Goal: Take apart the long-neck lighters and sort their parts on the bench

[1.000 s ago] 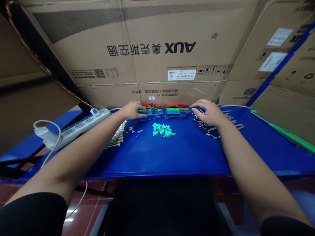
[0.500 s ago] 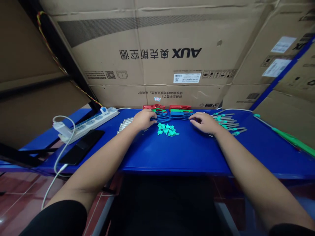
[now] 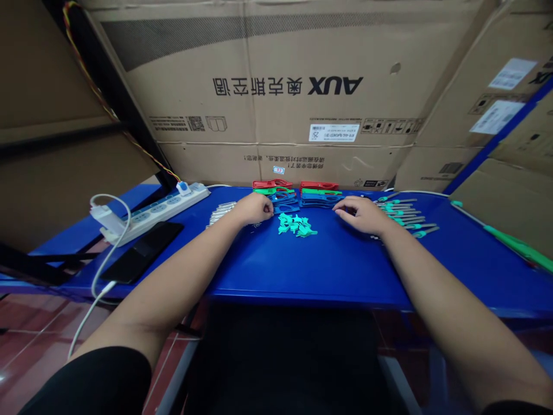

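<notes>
My left hand (image 3: 254,208) is at the left of the stacked clips, its fingers curled and closed. Whatever it may hold is hidden inside the fingers. A blue plastic clip piece (image 3: 287,209) lies just beside its fingertips. To the right, my right hand (image 3: 358,213) hovers or rests low, thumb and fingers slightly apart and nothing seen in it. Between the hands sit two rows of flat clip-shaped pieces, with red ones (image 3: 319,185) behind, then green, then blue ones (image 3: 318,199) in front. Small turquoise plastic pieces (image 3: 297,225) form a loose pile nearer me.
Silver metal pieces (image 3: 221,213) lie behind my left wrist. Several turquoise-and-grey slender parts (image 3: 404,216) spread beyond my right wrist. At the left are a white power strip (image 3: 159,210) and a black phone (image 3: 142,253). A cardboard wall (image 3: 276,121) backs the blue table (image 3: 302,276).
My left hand has drawn slightly back from the blue clips and its fingers have curled closed. My right hand has stayed almost in place. The view has shifted a little.
</notes>
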Motion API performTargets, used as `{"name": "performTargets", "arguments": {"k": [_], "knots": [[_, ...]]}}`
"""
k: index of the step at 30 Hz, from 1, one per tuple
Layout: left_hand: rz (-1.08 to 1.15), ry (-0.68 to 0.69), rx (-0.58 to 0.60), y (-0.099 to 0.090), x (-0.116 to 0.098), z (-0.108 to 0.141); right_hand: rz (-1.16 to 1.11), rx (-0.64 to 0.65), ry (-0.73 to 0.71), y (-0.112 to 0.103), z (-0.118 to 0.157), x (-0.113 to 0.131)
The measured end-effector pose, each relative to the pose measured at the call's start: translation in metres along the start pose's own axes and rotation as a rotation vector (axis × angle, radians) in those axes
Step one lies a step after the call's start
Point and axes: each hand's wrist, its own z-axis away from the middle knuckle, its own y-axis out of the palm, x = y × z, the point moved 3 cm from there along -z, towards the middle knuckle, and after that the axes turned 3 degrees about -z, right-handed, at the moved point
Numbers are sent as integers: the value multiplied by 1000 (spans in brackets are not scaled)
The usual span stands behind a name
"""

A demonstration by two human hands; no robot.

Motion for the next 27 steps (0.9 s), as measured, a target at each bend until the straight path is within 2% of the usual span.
{"name": "performTargets", "arguments": {"k": [4,8,13,20,27], "knots": [[-36,-30,-53,-4,4,1,5,5,-8,3,0,0],[-42,11,-100,-11,6,2,18,2,-19,4,-1,1],[-37,62,-98,-14,8,3,32,8,-31,3,-1,1],[-64,-8,-33,-4,12,-1,66,34,-27,9,0,-3],[-70,-64,-57,-7,12,-1,234,-66,58,16,-10,-4]]}}
